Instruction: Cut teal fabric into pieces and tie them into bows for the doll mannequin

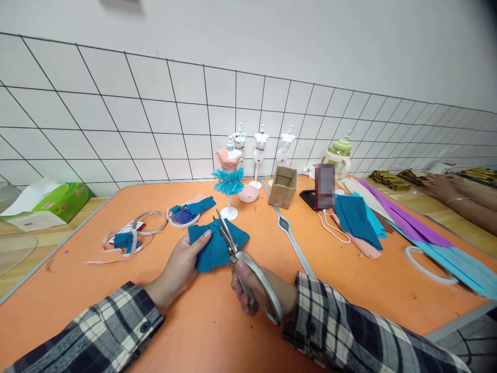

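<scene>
My left hand (pixel 182 267) pinches the left edge of a folded teal piece of crepe paper (pixel 216 247) that lies on the orange table (pixel 202 331). In my right hand (pixel 256 290), fingers wrapped round the handles, are silver scissors (pixel 236 256). Their blades point away from me and lie over the teal paper, slightly apart. Both arms wear plaid sleeves.
Behind the paper stands a small mannequin in a pink and teal dress (pixel 229 173), with three bare mannequins (pixel 261 150), a pink bowl (pixel 248 193) and a cardboard box (pixel 283 186). Paper scraps and white tape (pixel 149 223) lie left. Coloured sheets (pixel 404 223) lie right. Another person's hand (pixel 440 185) rests far right.
</scene>
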Action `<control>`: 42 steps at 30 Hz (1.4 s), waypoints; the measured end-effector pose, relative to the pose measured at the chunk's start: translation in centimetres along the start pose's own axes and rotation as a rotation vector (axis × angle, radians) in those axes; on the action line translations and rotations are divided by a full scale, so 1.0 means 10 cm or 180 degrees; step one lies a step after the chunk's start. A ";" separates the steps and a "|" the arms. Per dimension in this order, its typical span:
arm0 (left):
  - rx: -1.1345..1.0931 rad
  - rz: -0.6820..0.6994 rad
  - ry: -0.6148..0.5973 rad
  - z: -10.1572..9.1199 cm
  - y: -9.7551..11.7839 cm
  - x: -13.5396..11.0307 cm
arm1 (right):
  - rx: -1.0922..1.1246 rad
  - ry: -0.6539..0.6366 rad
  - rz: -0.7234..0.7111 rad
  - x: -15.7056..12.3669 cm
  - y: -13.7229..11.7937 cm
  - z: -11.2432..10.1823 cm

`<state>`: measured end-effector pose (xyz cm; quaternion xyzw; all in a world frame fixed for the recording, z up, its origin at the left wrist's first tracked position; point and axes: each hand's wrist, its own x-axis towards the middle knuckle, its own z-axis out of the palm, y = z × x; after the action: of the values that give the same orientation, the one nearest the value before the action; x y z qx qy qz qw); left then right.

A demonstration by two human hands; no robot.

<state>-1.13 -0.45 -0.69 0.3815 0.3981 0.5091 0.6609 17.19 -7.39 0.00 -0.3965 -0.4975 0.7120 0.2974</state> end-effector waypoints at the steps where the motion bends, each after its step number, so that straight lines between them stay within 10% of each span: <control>1: -0.0013 0.0015 -0.0004 0.00 0.00 0.00 | 0.0000 -0.0016 -0.0010 0.00 0.00 0.00; 42: -0.0026 0.0168 -0.0272 -0.06 -0.04 0.03 | 0.0327 0.0062 -0.0203 0.00 0.07 0.09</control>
<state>-1.47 -0.21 -1.26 0.4105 0.3573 0.5112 0.6652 16.43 -8.09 -0.53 -0.3716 -0.4697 0.7228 0.3447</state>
